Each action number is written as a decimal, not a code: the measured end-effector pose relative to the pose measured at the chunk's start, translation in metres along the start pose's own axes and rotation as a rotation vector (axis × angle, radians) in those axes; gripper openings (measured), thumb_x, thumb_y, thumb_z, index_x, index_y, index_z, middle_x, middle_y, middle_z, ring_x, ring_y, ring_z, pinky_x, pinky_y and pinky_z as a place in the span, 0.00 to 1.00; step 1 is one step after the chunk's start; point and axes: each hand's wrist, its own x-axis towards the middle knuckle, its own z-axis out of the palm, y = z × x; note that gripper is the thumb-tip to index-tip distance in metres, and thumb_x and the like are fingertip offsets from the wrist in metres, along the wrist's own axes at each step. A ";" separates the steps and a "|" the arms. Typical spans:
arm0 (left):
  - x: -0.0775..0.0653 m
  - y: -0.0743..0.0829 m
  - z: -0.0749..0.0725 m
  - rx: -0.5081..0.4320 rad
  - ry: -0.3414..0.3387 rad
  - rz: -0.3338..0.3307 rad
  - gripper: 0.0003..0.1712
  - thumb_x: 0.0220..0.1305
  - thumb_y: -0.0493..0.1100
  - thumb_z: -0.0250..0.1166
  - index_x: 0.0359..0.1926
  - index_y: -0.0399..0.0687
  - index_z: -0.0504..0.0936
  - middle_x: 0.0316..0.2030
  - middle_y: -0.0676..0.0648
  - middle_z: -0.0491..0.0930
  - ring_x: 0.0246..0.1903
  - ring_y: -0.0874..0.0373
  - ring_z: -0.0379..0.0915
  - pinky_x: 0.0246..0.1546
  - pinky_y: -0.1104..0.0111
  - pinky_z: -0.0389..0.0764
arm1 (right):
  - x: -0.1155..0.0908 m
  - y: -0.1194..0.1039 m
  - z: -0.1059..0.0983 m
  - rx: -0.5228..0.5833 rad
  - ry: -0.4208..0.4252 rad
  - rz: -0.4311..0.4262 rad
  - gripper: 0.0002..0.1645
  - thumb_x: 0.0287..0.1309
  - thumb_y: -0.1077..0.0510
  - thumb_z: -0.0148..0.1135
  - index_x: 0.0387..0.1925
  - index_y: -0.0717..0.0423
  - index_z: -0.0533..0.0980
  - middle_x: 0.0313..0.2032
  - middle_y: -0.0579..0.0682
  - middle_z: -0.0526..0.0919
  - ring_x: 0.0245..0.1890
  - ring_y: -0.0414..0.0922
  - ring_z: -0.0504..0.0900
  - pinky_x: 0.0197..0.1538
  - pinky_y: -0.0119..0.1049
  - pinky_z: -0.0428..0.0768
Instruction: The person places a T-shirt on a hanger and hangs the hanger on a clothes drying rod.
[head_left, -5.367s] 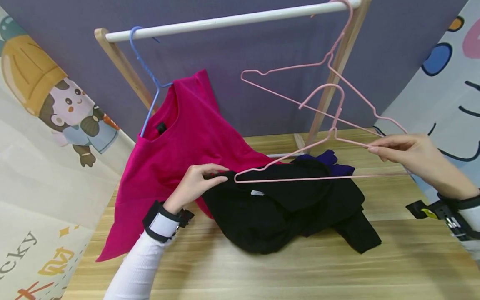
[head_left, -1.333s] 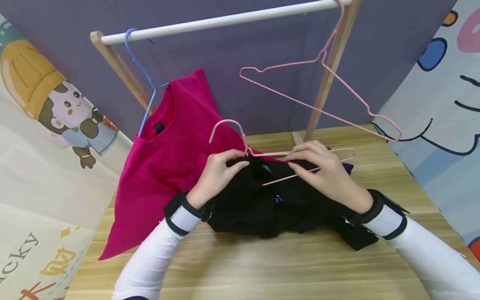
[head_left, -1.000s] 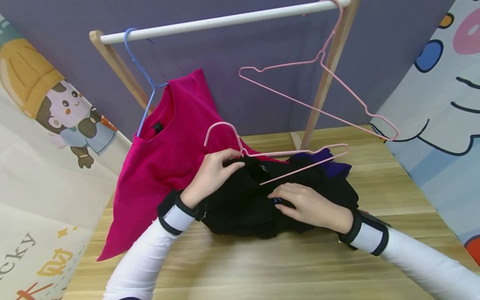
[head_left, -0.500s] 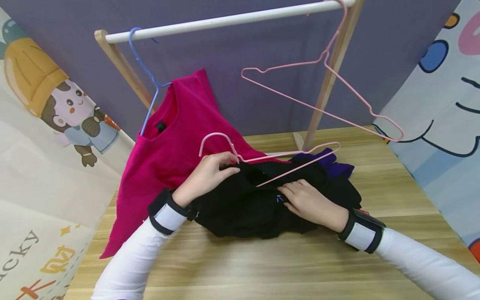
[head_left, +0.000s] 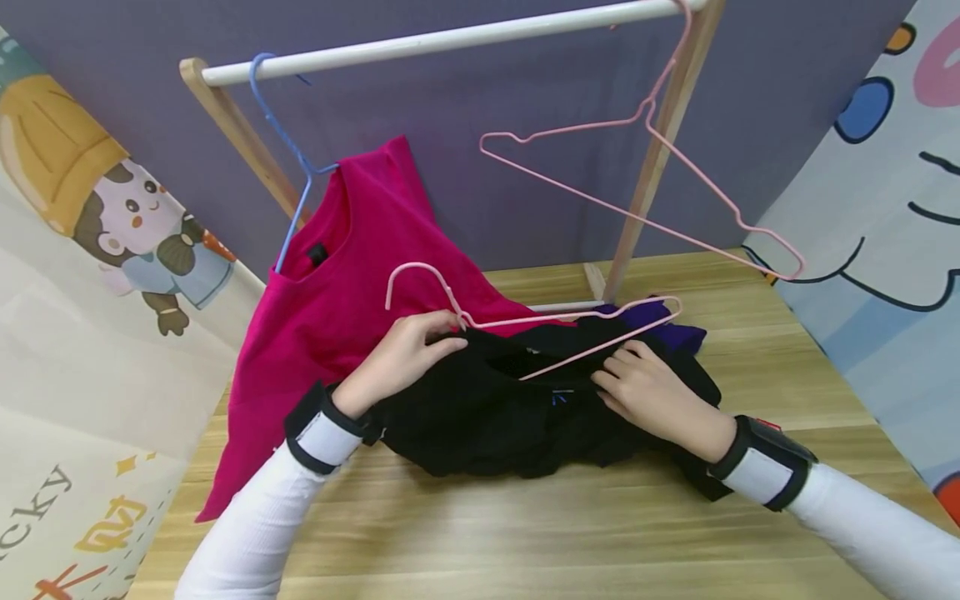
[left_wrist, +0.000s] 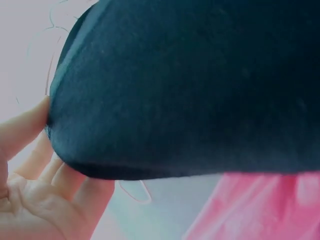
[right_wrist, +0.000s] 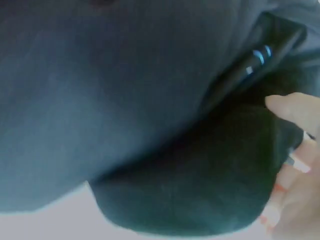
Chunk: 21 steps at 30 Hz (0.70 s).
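Crumpled black cotton garment [head_left: 525,417] heaped mid-surface on pale wooden surface [head_left: 525,533]. Thin pink wire hanger [head_left: 525,321] half inside neckline, long axis left to right, hook toward far left. Left hand [head_left: 408,354] pinching hanger neck and collar; right hand [head_left: 648,392] gripping collar just below lower bar.

hanger [head_left: 525,321] on garment [head_left: 525,408] | garment on table [head_left: 525,533] | rack [head_left: 450,37] behind
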 end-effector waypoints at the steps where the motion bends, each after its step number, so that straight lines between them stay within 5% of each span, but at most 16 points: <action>1: -0.001 -0.001 -0.001 0.001 0.003 0.001 0.09 0.54 0.34 0.62 0.38 0.36 0.79 0.34 0.45 0.79 0.35 0.57 0.74 0.41 0.65 0.75 | 0.000 0.001 -0.004 0.013 0.015 -0.003 0.07 0.41 0.59 0.63 0.24 0.59 0.76 0.20 0.49 0.75 0.26 0.48 0.72 0.42 0.46 0.66; 5: -0.004 -0.004 -0.003 0.005 0.018 -0.002 0.08 0.54 0.34 0.62 0.37 0.37 0.79 0.34 0.46 0.79 0.33 0.58 0.72 0.38 0.66 0.74 | -0.002 0.009 -0.022 0.078 0.044 0.016 0.22 0.63 0.49 0.44 0.23 0.57 0.75 0.22 0.48 0.73 0.27 0.47 0.71 0.40 0.46 0.66; 8: -0.007 -0.006 -0.003 0.005 0.011 0.001 0.08 0.55 0.35 0.62 0.37 0.37 0.79 0.35 0.44 0.79 0.33 0.58 0.72 0.37 0.68 0.74 | -0.004 0.016 -0.034 0.150 0.052 0.048 0.33 0.65 0.42 0.31 0.23 0.56 0.76 0.24 0.47 0.73 0.28 0.45 0.71 0.37 0.44 0.67; 13: -0.012 -0.010 -0.003 0.024 0.023 0.012 0.08 0.55 0.35 0.62 0.37 0.38 0.79 0.37 0.45 0.79 0.33 0.60 0.71 0.35 0.70 0.73 | -0.007 0.026 -0.052 0.229 0.135 0.060 0.30 0.62 0.40 0.38 0.23 0.56 0.77 0.26 0.45 0.76 0.30 0.44 0.72 0.37 0.38 0.68; 21: -0.020 -0.017 -0.003 -0.017 0.021 0.048 0.10 0.53 0.33 0.62 0.38 0.36 0.80 0.39 0.44 0.79 0.43 0.56 0.74 0.41 0.68 0.75 | -0.010 0.039 -0.073 0.169 0.289 0.088 0.29 0.60 0.41 0.44 0.19 0.58 0.77 0.20 0.45 0.76 0.26 0.44 0.69 0.32 0.32 0.65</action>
